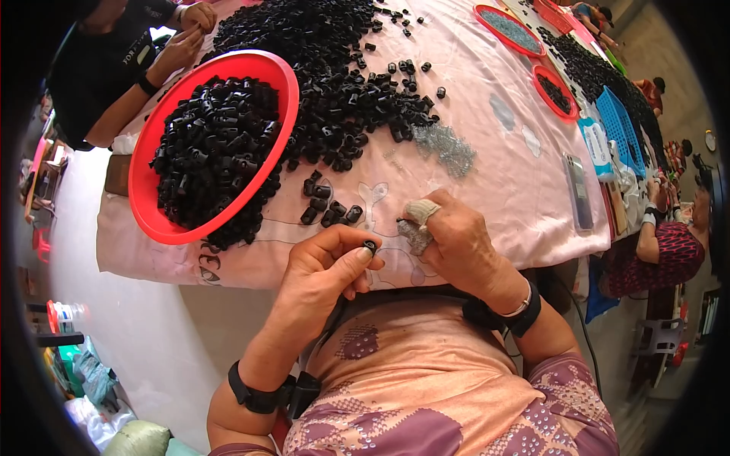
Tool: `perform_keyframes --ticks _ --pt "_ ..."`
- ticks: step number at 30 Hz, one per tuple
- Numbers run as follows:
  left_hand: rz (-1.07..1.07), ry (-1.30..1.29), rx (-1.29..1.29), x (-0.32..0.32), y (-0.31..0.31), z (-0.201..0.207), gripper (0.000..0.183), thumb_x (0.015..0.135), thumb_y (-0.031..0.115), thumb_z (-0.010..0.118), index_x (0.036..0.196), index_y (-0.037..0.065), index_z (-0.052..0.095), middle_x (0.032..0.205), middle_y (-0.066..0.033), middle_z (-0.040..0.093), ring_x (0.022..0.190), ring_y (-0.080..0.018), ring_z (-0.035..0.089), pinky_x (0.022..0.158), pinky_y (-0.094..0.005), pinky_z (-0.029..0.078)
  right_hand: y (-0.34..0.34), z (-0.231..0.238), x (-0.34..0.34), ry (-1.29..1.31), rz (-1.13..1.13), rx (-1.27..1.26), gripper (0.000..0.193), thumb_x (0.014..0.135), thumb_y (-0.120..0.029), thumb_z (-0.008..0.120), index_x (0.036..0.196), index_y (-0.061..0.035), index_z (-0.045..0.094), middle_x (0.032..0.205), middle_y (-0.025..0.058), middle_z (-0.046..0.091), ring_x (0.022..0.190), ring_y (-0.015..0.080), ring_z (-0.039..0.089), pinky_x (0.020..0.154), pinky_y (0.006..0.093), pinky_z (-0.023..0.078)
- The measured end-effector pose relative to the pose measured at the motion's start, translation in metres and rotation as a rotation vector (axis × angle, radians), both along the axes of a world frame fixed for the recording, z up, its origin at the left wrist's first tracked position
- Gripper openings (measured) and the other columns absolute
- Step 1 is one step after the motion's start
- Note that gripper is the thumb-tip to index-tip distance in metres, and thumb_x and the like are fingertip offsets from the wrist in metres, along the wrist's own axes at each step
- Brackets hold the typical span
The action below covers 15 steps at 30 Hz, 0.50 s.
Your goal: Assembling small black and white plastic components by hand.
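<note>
My left hand (328, 262) pinches a small black plastic cord-lock piece (370, 245) between thumb and forefinger, its round end facing up. To its right, my right hand (460, 235) is closed, with pale cloth finger covers (420, 211) on its fingers. A small dark bit shows at its fingertips, too small to name. The two hands are apart, just over the table's near edge. Several loose black pieces (331, 211) lie just beyond my left hand. Farther off is a small heap of thin metal springs (449, 150).
A red basin (289, 99) full of black pieces stands at the left beside a large black heap (327, 45). At right are a phone (578, 192), a wipes packet (595, 148), a blue basket (620, 129) and red trays (538, 85). Other people work at left (99, 76) and right (661, 254).
</note>
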State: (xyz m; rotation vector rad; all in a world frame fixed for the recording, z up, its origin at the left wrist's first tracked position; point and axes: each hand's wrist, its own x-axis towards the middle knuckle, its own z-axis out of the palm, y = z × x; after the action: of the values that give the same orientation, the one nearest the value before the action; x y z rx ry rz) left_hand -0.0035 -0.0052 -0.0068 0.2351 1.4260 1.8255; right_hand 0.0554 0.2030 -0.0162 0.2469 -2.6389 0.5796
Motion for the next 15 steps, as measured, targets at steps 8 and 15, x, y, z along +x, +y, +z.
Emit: perform_keyframes --ticks 8,15 --pt "-0.027 0.067 -0.061 0.002 0.000 0.000 0.019 0.093 0.015 0.061 0.109 0.004 0.064 0.086 -0.0016 0.066 0.068 -0.0041 0.055 0.058 -0.0177 0.044 -0.004 0.007 0.005 -0.231 0.120 -0.709 0.020 0.081 0.001 0.070 0.099 0.0008 0.062 0.088 0.0104 0.066 0.081 0.0173 0.068 0.067 0.0283 0.054" --pt "-0.034 0.127 -0.094 0.003 0.002 0.002 0.020 0.093 0.014 0.061 0.110 0.004 0.064 0.086 -0.0002 0.065 0.069 -0.0039 0.056 0.058 -0.0179 0.044 -0.009 0.008 0.007 -0.223 0.177 -0.782 0.022 0.081 0.000 0.069 0.103 -0.0004 0.064 0.086 0.0091 0.066 0.081 0.0166 0.067 0.068 0.0271 0.053"
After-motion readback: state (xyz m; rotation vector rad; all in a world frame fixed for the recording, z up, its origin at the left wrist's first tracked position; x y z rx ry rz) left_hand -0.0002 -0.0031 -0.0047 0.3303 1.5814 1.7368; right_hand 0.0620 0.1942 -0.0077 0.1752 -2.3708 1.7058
